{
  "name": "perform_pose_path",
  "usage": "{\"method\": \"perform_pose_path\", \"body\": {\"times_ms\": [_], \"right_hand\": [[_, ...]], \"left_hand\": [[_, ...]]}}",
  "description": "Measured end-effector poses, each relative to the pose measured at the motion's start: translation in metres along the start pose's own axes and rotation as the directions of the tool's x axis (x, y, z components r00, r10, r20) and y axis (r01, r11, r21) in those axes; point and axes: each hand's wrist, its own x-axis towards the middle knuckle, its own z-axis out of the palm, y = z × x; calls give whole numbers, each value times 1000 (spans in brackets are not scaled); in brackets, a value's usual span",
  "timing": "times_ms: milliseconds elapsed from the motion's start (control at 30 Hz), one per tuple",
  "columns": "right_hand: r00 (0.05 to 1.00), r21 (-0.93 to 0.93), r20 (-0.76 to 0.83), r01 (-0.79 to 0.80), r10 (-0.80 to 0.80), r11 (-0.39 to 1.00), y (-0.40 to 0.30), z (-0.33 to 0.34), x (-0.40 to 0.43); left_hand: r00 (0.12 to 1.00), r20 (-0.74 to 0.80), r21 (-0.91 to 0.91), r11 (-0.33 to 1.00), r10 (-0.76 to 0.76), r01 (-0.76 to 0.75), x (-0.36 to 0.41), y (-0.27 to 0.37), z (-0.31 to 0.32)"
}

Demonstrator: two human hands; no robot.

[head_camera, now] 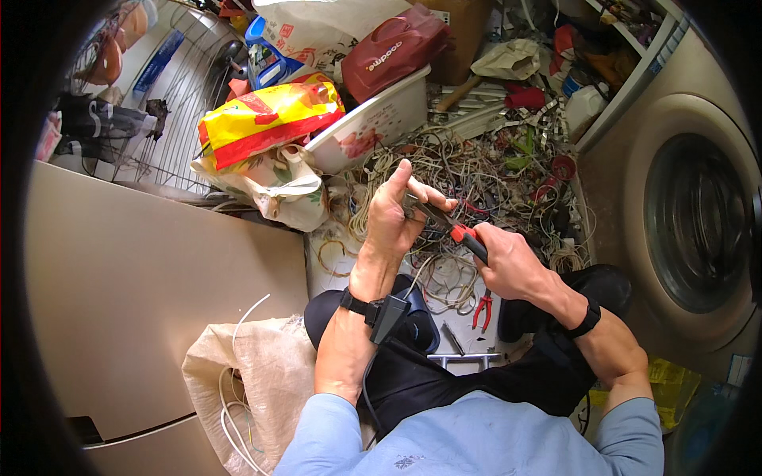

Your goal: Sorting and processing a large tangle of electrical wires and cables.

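Note:
My right hand (509, 259) is closed on the red-and-black handle of a cutting tool (463, 233), whose metal jaws point up and left to the fingers of my left hand. My left hand (396, 205) is raised with the thumb up and the fingers bent around the jaws' end; whether it grips a small piece there is hard to tell. Beyond both hands spreads a large tangle of wires and cables (458, 160). Red-handled pliers (483, 309) lie on the floor between my feet, near a dark narrow tool (453, 338).
A woven sack (262, 363) with white cable stands at my left by a smooth metallic panel (161, 285). A washing machine (637, 226) is at the right. A white plastic bin (381, 122) with bags stands ahead, near a wire rack (184, 107). A metal stool frame (467, 357) is below me.

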Motion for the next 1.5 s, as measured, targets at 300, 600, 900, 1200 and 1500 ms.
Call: {"method": "perform_pose_path", "body": {"times_ms": [300,600,900,1200,1500], "right_hand": [[991,179,113,-85,65,980,-2,3,0],[975,143,178,-159,133,977,-2,-12,6],[980,251,-1,-190,197,949,-14,21,14],[977,29,-132,-163,165,986,-11,27,18],[975,64,-134,-168,175,984,-11,31,18]], "left_hand": [[986,166,-332,942,2,54,10,-11,-8],[996,72,-366,930,53,-23,11,-19,3],[918,-325,-107,955,229,-276,14,-25,19],[873,-437,-18,968,217,-249,20,-31,16],[841,-490,22,968,228,-250,20,-34,21]]}}
